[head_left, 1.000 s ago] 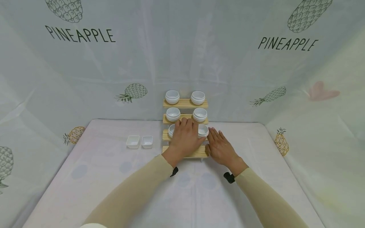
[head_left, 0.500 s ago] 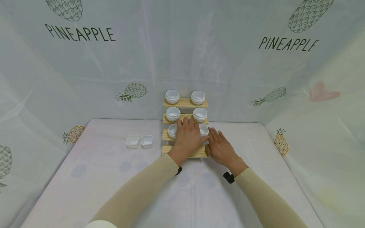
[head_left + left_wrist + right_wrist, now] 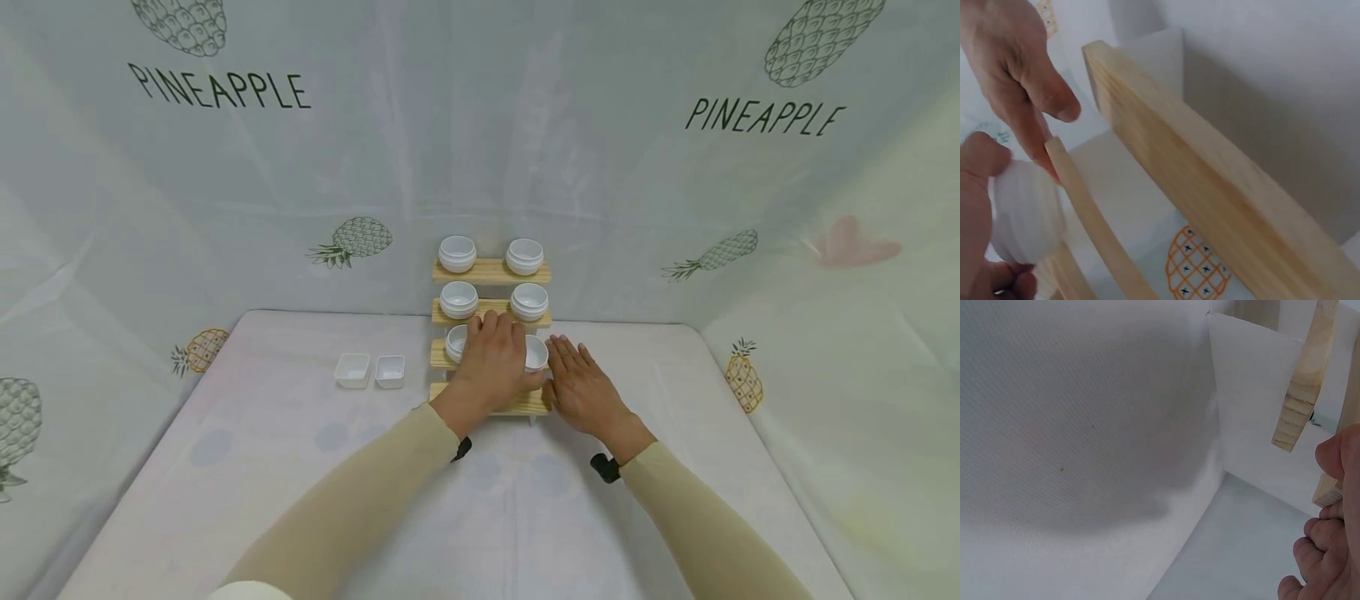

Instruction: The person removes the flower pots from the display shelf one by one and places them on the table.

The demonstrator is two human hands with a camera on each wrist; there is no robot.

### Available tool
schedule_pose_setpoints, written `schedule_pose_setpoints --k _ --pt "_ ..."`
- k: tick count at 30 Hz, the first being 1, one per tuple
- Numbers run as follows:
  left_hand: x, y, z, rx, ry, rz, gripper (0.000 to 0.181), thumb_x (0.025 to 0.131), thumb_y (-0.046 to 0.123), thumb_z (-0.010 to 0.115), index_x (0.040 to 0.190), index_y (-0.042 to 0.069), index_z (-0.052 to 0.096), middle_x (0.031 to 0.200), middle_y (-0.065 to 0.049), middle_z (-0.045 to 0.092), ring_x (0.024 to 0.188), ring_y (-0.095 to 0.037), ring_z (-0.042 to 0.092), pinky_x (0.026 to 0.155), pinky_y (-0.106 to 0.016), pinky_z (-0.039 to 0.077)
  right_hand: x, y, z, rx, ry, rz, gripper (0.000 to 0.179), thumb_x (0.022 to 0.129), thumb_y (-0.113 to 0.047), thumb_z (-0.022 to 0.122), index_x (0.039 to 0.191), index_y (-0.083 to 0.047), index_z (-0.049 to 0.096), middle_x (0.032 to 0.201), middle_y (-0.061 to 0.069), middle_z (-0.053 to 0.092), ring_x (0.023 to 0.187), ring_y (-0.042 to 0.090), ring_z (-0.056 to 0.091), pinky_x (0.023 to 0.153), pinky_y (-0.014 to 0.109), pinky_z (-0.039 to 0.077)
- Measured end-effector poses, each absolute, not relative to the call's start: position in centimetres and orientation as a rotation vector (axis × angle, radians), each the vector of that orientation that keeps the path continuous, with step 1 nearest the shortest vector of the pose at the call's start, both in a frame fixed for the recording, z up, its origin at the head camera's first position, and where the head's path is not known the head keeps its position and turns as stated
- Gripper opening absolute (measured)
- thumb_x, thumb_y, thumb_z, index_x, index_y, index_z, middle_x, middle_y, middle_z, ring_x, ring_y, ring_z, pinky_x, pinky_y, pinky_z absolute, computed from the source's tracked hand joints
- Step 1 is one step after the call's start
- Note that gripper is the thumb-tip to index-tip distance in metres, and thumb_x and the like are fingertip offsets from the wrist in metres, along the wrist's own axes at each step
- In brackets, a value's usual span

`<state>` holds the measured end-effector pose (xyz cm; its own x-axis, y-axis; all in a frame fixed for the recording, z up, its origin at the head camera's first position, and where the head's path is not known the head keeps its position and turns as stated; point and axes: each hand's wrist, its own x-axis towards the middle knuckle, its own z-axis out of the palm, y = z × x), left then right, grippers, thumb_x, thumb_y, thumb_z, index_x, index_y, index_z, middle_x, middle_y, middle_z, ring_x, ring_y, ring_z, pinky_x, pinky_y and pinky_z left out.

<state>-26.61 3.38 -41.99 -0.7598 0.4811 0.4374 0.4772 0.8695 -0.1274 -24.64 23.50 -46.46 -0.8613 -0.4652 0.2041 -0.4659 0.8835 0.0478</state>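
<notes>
My left hand (image 3: 491, 362) reaches over a stepped wooden stand (image 3: 491, 271) and grips a small white round bowl (image 3: 536, 353) at the right of the third step down. In the left wrist view, the thumb and fingers pinch that bowl (image 3: 1025, 212) by its sides. My right hand (image 3: 585, 387) lies along the stand's right side, fingers straight and pointing away, with the fingertips near the third step's end. The right wrist view shows its thumb (image 3: 1335, 456) beside the board ends. Another white bowl (image 3: 456, 342) on the same step is partly hidden by my left hand.
Pairs of white bowls stand on the top step (image 3: 491, 277) and the second step (image 3: 491, 312). Two square white dishes (image 3: 352, 372) sit on the table left of the stand. A pineapple-printed cloth (image 3: 480, 125) hangs close behind.
The gripped bowl has shifted slightly toward the front of the third step, with my left hand still on it. My right hand stays where it was. The head view has shifted slightly.
</notes>
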Motion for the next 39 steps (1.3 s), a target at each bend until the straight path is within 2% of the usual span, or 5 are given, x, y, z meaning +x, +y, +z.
schedule_pose_setpoints --k 11,20,26,32,39 --pt "-25.7 1.1 -42.0 -0.811 -2.353 -0.039 0.067 0.08 0.073 0.068 0.098 0.009 0.064 0.089 -0.005 0.056 0.087 -0.026 0.049 0.082 -0.04 0.038 -24.6 23.6 -46.6 0.7 -2.846 0.009 0.063 0.109 -0.021 0.051 0.159 0.012 0.032 0.165 0.028 0.036 0.155 0.043 0.036 0.125 0.059 0.029" --pt "-23.4 -1.6 -41.7 -0.862 -2.37 -0.112 0.063 0.08 0.067 0.073 0.098 0.007 0.063 0.097 -0.007 0.059 0.091 -0.027 0.048 0.08 -0.043 0.037 -24.8 23.6 -46.7 0.701 -2.844 0.021 0.063 0.109 -0.022 0.049 0.16 0.011 0.03 0.165 0.028 0.036 0.155 0.042 0.036 0.125 0.058 0.028" --pt "-21.9 -5.6 -42.0 -0.845 -2.477 -0.15 0.066 0.081 0.067 0.075 0.105 0.006 0.063 0.096 -0.007 0.054 0.091 -0.027 0.044 0.082 -0.043 0.036 -24.9 23.5 -46.8 0.714 -2.842 0.05 0.063 0.109 -0.02 0.05 0.16 0.012 0.029 0.165 0.029 0.035 0.155 0.043 0.034 0.126 0.058 0.027" --pt "-21.2 -10.7 -43.1 -0.76 -2.579 -0.199 0.071 0.08 0.063 0.08 0.114 0.003 0.065 0.1 -0.01 0.058 0.093 -0.03 0.046 0.082 -0.045 0.035 -25.0 23.6 -46.9 0.739 -2.801 0.067 0.062 0.108 -0.018 0.051 0.158 0.013 0.031 0.163 0.031 0.037 0.153 0.045 0.037 0.124 0.06 0.029" --pt "-21.5 -16.0 -45.9 -0.732 -2.639 -0.173 0.07 0.079 0.056 0.087 0.113 -0.001 0.065 0.101 -0.015 0.06 0.095 -0.035 0.048 0.08 -0.046 0.035 -25.0 23.6 -47.0 0.731 -2.803 0.041 0.062 0.107 -0.016 0.053 0.158 0.014 0.032 0.163 0.031 0.038 0.153 0.044 0.038 0.124 0.059 0.03"
